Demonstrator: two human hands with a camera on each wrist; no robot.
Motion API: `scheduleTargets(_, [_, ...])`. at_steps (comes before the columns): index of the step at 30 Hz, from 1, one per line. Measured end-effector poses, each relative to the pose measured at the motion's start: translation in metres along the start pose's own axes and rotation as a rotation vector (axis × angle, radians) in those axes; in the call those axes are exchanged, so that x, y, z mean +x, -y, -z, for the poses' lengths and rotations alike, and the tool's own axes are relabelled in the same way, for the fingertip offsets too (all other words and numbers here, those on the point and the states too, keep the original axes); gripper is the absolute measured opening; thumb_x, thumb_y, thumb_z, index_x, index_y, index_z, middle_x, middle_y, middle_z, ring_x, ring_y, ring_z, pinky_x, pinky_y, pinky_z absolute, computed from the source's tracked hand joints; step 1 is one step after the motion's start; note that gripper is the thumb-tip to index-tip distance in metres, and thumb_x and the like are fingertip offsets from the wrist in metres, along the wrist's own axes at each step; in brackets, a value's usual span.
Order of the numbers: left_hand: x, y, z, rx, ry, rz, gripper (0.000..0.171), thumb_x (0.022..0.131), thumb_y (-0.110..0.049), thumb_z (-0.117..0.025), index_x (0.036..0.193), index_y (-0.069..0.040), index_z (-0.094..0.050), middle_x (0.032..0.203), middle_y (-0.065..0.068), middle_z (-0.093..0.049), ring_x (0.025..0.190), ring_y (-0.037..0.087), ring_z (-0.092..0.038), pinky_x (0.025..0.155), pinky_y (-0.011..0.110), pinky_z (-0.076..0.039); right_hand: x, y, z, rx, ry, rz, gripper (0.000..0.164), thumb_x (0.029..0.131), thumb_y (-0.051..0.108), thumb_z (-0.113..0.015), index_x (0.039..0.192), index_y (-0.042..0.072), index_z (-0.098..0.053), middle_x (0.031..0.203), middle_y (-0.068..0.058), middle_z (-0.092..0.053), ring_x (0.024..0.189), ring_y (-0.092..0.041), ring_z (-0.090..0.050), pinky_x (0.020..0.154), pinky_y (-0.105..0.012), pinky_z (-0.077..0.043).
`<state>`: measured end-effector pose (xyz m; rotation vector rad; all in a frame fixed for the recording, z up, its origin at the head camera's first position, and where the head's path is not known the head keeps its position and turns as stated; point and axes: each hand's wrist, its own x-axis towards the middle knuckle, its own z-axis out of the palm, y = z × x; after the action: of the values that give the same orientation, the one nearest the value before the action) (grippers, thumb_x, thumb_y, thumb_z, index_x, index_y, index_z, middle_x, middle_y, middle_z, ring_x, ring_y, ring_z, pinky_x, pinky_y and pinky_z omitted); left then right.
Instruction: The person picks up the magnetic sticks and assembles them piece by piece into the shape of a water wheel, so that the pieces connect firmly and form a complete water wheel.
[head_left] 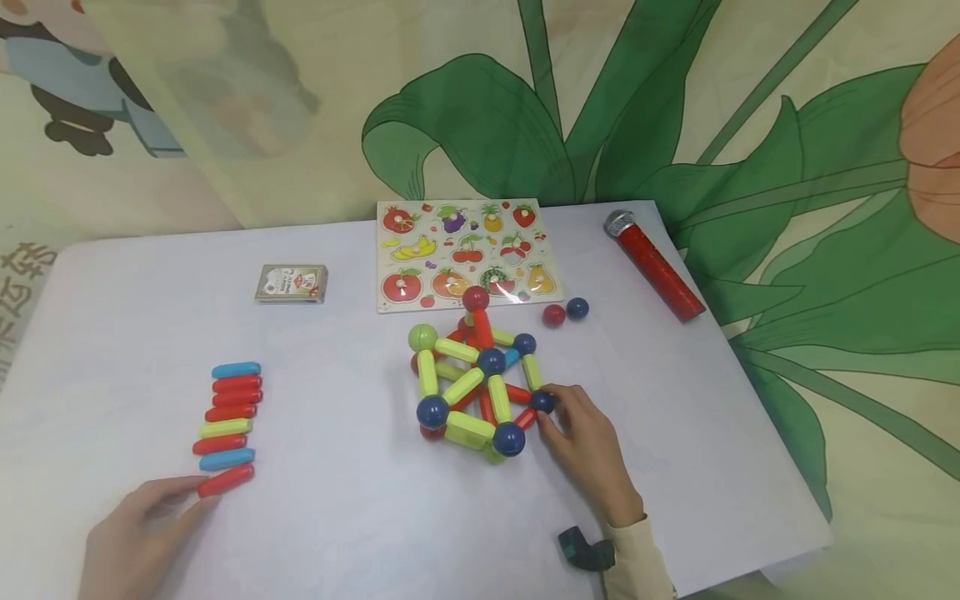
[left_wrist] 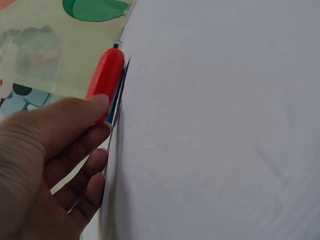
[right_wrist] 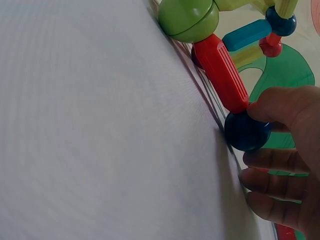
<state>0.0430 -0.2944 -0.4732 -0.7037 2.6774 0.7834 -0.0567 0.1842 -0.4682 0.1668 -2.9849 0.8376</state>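
Observation:
A built frame of coloured rods and balls stands mid-table, with a red ball at its top. My right hand pinches a dark blue ball at the frame's right corner; in the right wrist view a red rod meets that ball. On the left, my left hand pinches the end of a red rod between thumb and forefinger. It lies nearest me in a column of loose rods, including a blue rod and a yellow-green rod.
Behind the frame lies a fruit puzzle board. A loose red ball and blue ball sit beside it. A card box is at back left, a red microphone at back right. A dark curved piece lies by my right sleeve.

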Motion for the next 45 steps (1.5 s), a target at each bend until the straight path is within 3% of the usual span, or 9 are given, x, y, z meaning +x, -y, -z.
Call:
scheduleTargets(3, [-0.002,-0.003,-0.002,-0.025,0.035,0.081,0.065,0.086,-0.04,-0.07,0.131,0.002,-0.05,0.125,0.028,-0.053,0.11,0.044,-0.044,0.084,0.06,-0.048,0.0,0.001,0.0,0.002,0.003,-0.005,0.039,0.085,0.022,-0.073,0.121,0.02,-0.058,0.103,0.003,-0.06,0.083,-0.012,-0.055,0.072,-0.029,-0.052])
scheduleTargets(6, [-0.006,-0.014,0.001,-0.094,0.018,0.128,0.067,0.086,-0.047,-0.067,0.131,0.0,-0.051,0.12,0.025,-0.057,0.107,0.039,-0.046,0.071,0.039,-0.055,0.0,0.002,0.0,0.006,0.007,-0.013,0.039,0.085,0.023,-0.073,0.121,0.019,-0.058,0.102,0.003,-0.06,0.082,-0.013,-0.054,0.071,-0.028,-0.052])
scheduleTargets(10, [-0.01,-0.048,0.004,-0.27,-0.12,0.055,0.056,0.085,-0.043,-0.07,0.125,-0.005,-0.057,0.103,0.003,-0.067,0.094,0.009,-0.054,0.059,0.011,-0.045,0.0,0.001,0.0,0.0,0.006,-0.018,0.04,0.085,0.023,-0.073,0.122,0.02,-0.058,0.103,0.003,-0.06,0.083,-0.013,-0.055,0.072,-0.029,-0.052])
scheduleTargets(13, [-0.006,-0.086,0.001,-0.476,-0.196,-0.057,0.046,0.083,-0.033,-0.075,0.118,-0.006,-0.062,0.097,-0.011,-0.064,0.081,-0.006,-0.057,0.064,0.006,-0.045,0.0,0.001,0.0,0.004,0.003,-0.021,0.04,0.085,0.023,-0.073,0.122,0.02,-0.058,0.103,0.003,-0.06,0.084,-0.013,-0.055,0.073,-0.03,-0.053])
scheduleTargets(15, [-0.001,-0.117,-0.002,-0.592,-0.192,-0.127,0.042,0.083,-0.028,-0.076,0.115,-0.004,-0.064,0.097,-0.016,-0.062,0.082,-0.004,-0.06,0.067,0.009,-0.048,-0.001,0.001,-0.001,0.009,0.003,-0.018,0.04,0.085,0.023,-0.073,0.122,0.02,-0.058,0.104,0.003,-0.06,0.085,-0.013,-0.056,0.074,-0.03,-0.053])
scheduleTargets(20, [0.022,-0.189,-0.011,-0.769,-0.034,-0.309,0.038,0.087,-0.028,-0.071,0.112,-0.001,-0.062,0.098,-0.01,-0.066,0.093,0.006,-0.062,0.08,0.017,-0.05,-0.002,0.0,-0.003,0.013,0.0,-0.011,0.039,0.086,0.023,-0.072,0.122,0.02,-0.058,0.106,0.003,-0.061,0.086,-0.012,-0.056,0.074,-0.03,-0.053])
scheduleTargets(25, [0.045,-0.236,-0.021,-0.794,0.123,-0.382,0.039,0.087,-0.032,-0.07,0.109,0.0,-0.063,0.099,0.003,-0.069,0.097,0.02,-0.06,0.088,0.032,-0.046,-0.002,-0.001,-0.004,0.015,-0.005,-0.001,0.037,0.086,0.023,-0.072,0.121,0.019,-0.059,0.104,0.003,-0.06,0.081,-0.011,-0.054,0.071,-0.029,-0.051])
scheduleTargets(31, [0.058,-0.26,-0.026,-0.791,0.241,-0.389,0.034,0.089,-0.028,-0.068,0.105,0.002,-0.061,0.091,0.005,-0.069,0.09,0.024,-0.06,0.092,0.042,-0.043,-0.001,-0.001,-0.003,0.008,-0.009,-0.005,0.037,0.086,0.024,-0.071,0.121,0.02,-0.059,0.106,0.003,-0.06,0.083,-0.011,-0.055,0.073,-0.028,-0.052])
scheduleTargets(45, [0.069,-0.279,-0.028,-0.654,0.368,-0.406,0.03,0.09,-0.027,-0.063,0.095,0.003,-0.063,0.075,0.001,-0.062,0.074,0.019,-0.057,0.076,0.031,-0.048,0.0,-0.001,-0.002,0.014,0.009,-0.023,0.038,0.086,0.025,-0.072,0.121,0.021,-0.058,0.104,0.004,-0.06,0.084,-0.011,-0.055,0.074,-0.028,-0.052])
